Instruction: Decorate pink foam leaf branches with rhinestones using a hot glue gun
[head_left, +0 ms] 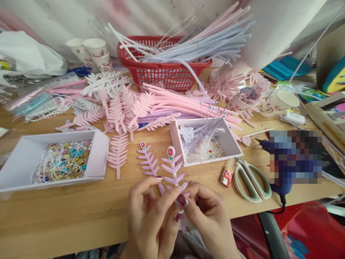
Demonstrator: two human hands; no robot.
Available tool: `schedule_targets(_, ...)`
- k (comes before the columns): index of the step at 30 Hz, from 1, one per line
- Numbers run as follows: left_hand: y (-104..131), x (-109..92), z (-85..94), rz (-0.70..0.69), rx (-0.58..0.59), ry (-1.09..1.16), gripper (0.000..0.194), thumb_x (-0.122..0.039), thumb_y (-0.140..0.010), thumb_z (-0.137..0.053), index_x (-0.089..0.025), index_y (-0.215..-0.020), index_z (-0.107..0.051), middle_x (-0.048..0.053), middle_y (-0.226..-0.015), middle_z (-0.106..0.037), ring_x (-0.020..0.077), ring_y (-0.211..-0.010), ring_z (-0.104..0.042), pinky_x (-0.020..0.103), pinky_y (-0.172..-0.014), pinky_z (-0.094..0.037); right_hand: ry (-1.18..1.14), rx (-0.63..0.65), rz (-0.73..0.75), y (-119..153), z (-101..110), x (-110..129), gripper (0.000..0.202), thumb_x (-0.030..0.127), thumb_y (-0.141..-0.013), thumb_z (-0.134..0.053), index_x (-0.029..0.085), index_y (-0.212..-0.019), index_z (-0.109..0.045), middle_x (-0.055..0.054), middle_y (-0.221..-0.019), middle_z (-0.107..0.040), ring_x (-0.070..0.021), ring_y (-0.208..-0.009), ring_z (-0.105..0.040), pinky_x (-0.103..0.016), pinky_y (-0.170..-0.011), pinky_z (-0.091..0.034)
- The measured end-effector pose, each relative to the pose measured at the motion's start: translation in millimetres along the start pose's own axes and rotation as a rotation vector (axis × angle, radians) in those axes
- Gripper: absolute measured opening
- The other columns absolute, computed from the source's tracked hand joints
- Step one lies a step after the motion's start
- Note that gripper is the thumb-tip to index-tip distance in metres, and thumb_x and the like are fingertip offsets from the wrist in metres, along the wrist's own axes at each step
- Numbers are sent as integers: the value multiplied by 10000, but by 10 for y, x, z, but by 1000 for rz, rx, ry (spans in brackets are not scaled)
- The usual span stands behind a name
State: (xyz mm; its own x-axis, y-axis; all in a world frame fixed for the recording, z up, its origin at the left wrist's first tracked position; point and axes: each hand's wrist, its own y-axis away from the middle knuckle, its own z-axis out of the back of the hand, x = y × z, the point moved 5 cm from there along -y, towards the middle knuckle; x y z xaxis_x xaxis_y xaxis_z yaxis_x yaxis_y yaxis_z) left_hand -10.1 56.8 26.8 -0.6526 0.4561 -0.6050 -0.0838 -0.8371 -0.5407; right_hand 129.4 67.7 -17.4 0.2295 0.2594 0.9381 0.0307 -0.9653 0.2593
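Observation:
Both my left hand (152, 216) and my right hand (203, 212) pinch a purple pipe-cleaner leaf sprig (174, 169) at the table's front edge. A pink gem and a small teal gem top it, and pearly beads run along its stem. My fingertips cover the lower stem. A second purple sprig (148, 162), also gem-topped, lies on the table just beyond my left hand. Left of it rests a pink pipe-cleaner leaf (118, 154). Beyond my hands stands a white box (180, 144) of beads, pins and white loops.
Another white box (99, 154) at left holds gems and cord. Green-handled scissors (252, 183), a small red-and-white container (228, 174) and a blue glue gun (281, 187) lie at right. Behind are pink pipe cleaners (172, 102), a red basket (164, 75) and paper cups (99, 54).

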Motion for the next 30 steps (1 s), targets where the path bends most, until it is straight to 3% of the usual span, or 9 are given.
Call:
schedule_targets(5,31,18,42,-3,-109,31,260,-126,-890,-583,-168,-1146,-601,100,-1134,-519,181,-866,-538,250,-657,-503,-44,-30,12,1,17,0,286,382,-832,-767,175,-676,-646,46,-578,-466,-64,-501,-369,-152,-450,-340)
schedule_targets(8,71,99,-13,202,-133,239,303,-155,-833,-682,-209,-1100,-549,50,-1054,-550,145,-766,-527,208,-577,-467,-113,-26,2,-13,12,12,263,386,-829,-769,184,-700,-659,48,-568,-485,-61,-473,-358,-163,-437,-336)
schedule_targets(10,95,129,-121,380,-25,413,217,-216,-849,-703,-238,-1001,-551,-5,-927,-579,109,-622,-477,194,-519,-415,-153,-19,-1,-25,4,31,254,391,-832,-767,190,-710,-669,39,-567,-528,-68,-465,-398,-171,-438,-353)
schedule_targets(12,121,101,-246,517,167,557,120,-274,-896,-668,-240,-853,-561,-53,-727,-546,97,-539,-431,197,-489,-360,-175,-6,-1,-35,-12,55,237,373,-831,-773,193,-708,-677,27,-579,-581,-78,-476,-460,-174,-453,-385)
schedule_targets(15,147,34,-328,623,340,701,277,-337,-967,-553,-219,-717,-544,-57,-602,-484,102,-521,-434,215,-492,-328,-184,11,17,-43,-36,87,200,345,-852,-759,198,-731,-696,30,-592,-612,-68,-463,-480,-164,-456,-401)
schedule_targets(19,128,16,-306,627,375,697,329,-359,-979,-505,-213,-684,-513,-47,-594,-469,109,-524,-432,231,-503,-320,-84,-44,159,-34,-5,163,187,359,-902,-706,207,-793,-710,24,-659,-631,-74,-537,-519,-160,-510,-430)
schedule_targets(24,91,-5,-271,538,394,670,344,-318,-984,-486,-213,-657,-492,-44,-595,-492,107,-537,-461,231,-538,-331,237,-114,358,-19,73,319,205,288,-957,-633,209,-771,-669,36,-658,-592,-78,-580,-506,-171,-533,-402)
schedule_targets(30,167,44,-267,656,359,756,408,-451,-984,-489,-212,-653,-486,-35,-594,-466,120,-541,-458,243,-540,-339,552,-279,643,41,314,677,118,183,-925,-654,210,-834,-725,22,-664,-619,-98,-566,-510,-228,-511,-378)
